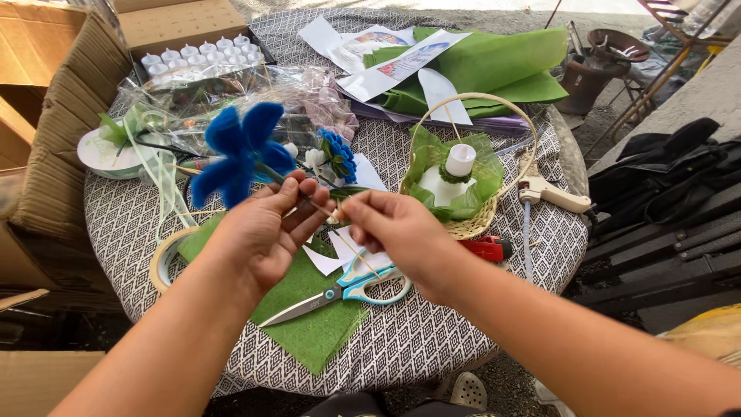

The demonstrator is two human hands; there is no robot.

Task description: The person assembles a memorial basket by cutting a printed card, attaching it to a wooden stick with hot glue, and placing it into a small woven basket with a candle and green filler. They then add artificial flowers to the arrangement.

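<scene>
Left hand (262, 232) raised over table, fingers curled closed round thin stem of big fuzzy blue fabric flower (239, 150); petals fanned up and left of knuckles, tilted. Right hand (397, 224) just beside it, thumb and forefinger pinched on thin pale wooden stick (356, 253) running down-right from the pinch; other fingers tucked. Fingertips of both hands nearly meeting at stem, exact contact hard to tell.

Directly below hands: teal-handled steel scissors (351, 292), closed, lying on dark green felt sheet (312, 320) with white paper scraps (328, 259) beside. Left of left wrist: roll of beige tape (164, 259), lying flat near table edge. Behind hands: smaller blue fabric flower (338, 154) among crumpled clear cellophane bags (255, 93). Right of right hand: pale wicker basket with arched handle (472, 224), lined in light green mesh, holding white candle-shaped piece (460, 160). Just beside basket: cream glue gun (552, 193), red cutter tool (486, 247) lower down. Far side: folded bright green felt (494, 66) under white printed paper sheets (386, 54), cardboard box tray of white tea lights (201, 54). Left edge: white ribbon spool with pale green ribbon (108, 150) trailing. All on round table with black-and-white diamond-pattern cloth (432, 340). Brown cardboard boxes (54, 116) standing left of table.
</scene>
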